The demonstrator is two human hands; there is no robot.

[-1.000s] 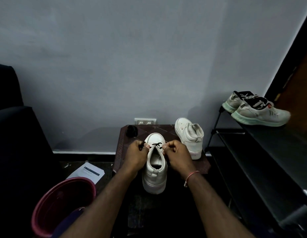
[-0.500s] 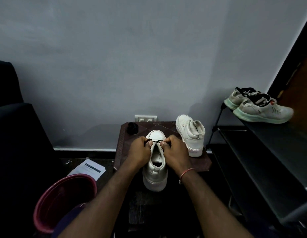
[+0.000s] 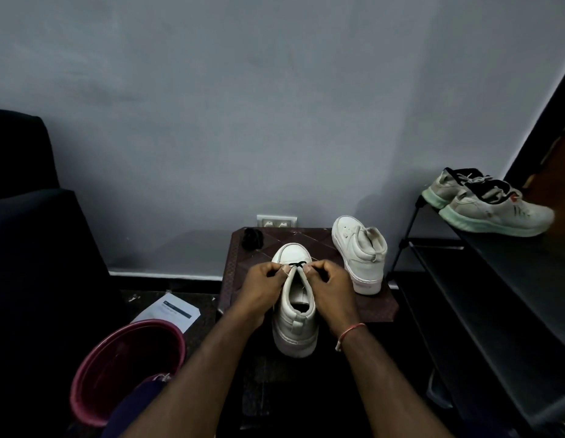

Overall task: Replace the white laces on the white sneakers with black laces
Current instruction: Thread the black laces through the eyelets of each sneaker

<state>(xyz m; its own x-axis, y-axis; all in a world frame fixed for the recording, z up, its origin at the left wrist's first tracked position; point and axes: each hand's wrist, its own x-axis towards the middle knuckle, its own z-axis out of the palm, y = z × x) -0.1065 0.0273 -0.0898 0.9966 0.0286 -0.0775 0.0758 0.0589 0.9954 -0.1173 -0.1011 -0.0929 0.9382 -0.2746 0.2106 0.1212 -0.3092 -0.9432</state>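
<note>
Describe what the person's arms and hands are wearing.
Both forearms are bare, with no sleeves in view, and neither the left hand nor the right hand wears a glove. The right wrist carries a thin red thread band with a pale end hanging from it. The left wrist is bare.

a small brown table (image 3: 374, 306) against the wall carries two white shoes: the near sneaker (image 3: 295, 327) at its front edge, toe to the wall, and the second sneaker (image 3: 357, 251) on the right. a coiled black lace (image 3: 252, 238) sits at the far left corner. beside it, a black rack (image 3: 496, 279) bears a pair of worn running shoes (image 3: 493, 207) — on the floor (image 3: 192, 298), a sheet of paper (image 3: 167, 311) and a pink bucket (image 3: 94, 374).
</note>
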